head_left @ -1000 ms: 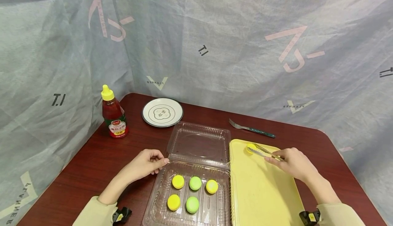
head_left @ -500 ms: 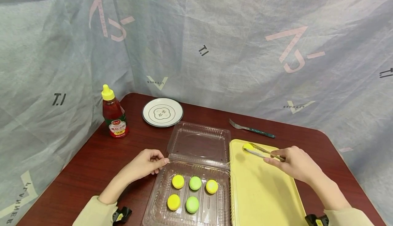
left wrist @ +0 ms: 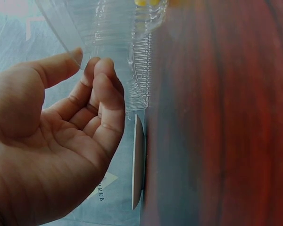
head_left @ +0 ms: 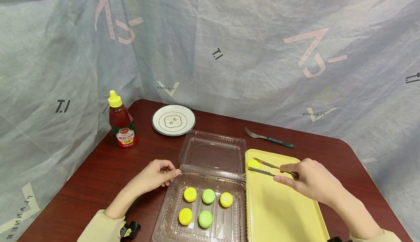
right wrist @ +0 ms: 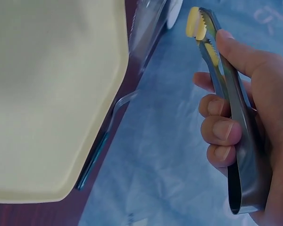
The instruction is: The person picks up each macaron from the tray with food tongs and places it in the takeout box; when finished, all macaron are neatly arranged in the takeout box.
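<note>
My right hand [head_left: 310,180] grips metal tongs [right wrist: 247,174], thumb on one arm and fingers curled round the other. Between the tongs' serrated tips is a yellow macaron [right wrist: 194,22], held above the left edge of the yellow tray [head_left: 282,209]. My left hand [head_left: 159,174] pinches the left rim of a clear plastic container [head_left: 223,218] near its hinge, thumb against fingertips. In the container sit three yellow macarons [head_left: 226,199] and two green macarons [head_left: 205,219], in two rows. Its lid [head_left: 213,153] lies folded back on the table.
A red sauce bottle [head_left: 123,125] with a yellow cap stands at the back left. Near it lies a white plate [head_left: 174,120]. Behind the tray rests a fork [head_left: 269,138] with a green handle. A grey cloth [head_left: 249,52] hangs behind the table.
My right hand has carried the tongs and yellow macaron leftward, from the tray's far end toward the container. My left hand and the container have stayed put.
</note>
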Available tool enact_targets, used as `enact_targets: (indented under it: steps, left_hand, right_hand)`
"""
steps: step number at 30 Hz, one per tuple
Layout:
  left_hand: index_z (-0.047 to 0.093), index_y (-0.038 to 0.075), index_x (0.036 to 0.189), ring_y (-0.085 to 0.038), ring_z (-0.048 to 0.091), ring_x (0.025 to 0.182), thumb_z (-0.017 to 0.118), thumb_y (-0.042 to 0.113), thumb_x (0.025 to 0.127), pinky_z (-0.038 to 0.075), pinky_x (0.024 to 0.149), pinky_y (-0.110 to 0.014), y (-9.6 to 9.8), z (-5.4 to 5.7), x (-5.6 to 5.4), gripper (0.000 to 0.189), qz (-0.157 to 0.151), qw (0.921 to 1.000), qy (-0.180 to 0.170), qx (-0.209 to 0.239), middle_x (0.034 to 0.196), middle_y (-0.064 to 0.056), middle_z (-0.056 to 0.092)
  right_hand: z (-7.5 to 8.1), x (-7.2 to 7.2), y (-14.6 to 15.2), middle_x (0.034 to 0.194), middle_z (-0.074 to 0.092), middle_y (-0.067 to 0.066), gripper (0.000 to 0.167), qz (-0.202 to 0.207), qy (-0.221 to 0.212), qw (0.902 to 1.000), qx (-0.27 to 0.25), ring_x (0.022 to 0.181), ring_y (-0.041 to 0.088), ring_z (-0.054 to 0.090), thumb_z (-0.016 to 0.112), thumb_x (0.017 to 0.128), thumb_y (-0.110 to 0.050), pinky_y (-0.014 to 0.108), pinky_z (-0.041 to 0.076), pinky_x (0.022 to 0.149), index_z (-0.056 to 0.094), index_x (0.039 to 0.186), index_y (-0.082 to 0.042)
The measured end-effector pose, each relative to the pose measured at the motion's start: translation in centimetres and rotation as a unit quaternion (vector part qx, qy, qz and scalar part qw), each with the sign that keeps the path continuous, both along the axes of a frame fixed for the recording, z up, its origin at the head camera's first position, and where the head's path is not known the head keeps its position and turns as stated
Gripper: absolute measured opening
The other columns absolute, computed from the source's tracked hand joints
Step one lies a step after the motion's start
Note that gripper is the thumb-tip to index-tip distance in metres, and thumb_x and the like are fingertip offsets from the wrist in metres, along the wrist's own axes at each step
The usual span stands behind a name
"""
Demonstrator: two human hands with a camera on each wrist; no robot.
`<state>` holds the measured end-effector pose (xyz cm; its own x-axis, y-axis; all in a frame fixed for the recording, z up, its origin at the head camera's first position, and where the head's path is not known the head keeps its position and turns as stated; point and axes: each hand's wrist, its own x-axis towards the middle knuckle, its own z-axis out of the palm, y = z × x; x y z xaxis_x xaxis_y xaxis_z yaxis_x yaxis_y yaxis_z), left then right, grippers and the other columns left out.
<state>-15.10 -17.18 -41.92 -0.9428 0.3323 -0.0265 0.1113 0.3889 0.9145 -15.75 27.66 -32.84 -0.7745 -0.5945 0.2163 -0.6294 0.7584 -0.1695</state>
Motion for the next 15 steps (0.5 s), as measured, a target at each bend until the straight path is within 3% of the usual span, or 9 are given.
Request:
enact_targets:
  steps: [6,15]
  left_hand:
    - [0.066,0.004,0.085,-0.020,0.057,0.059,0.068,0.024,0.096,0.049,0.052,-0.030,0.0,-0.1,0.0,0.022,-0.002,1.0000,0.001,0.001,0.064,-0.007,0.059]
    - [0.066,0.004,0.086,-0.020,0.057,0.060,0.068,0.023,0.096,0.050,0.053,-0.031,0.0,-0.1,0.0,0.022,0.000,1.0000,-0.001,0.004,0.065,-0.007,0.059]
  right_hand:
    - [0.3,1.3,-1.6,0.056,0.028,-0.030,0.014,0.037,0.011,0.9992,-0.004,0.049,-0.014,0.021,0.076,0.088,-0.040,0.015,0.030,0.046,0.068,0.085,-0.029]
    - [-0.9,2.8,-3.8,0.064,0.011,-0.026,0.038,0.112,0.040,0.9929,-0.006,0.057,-0.015,0.011,0.076,0.087,-0.042,0.007,0.015,0.047,0.043,0.071,-0.035]
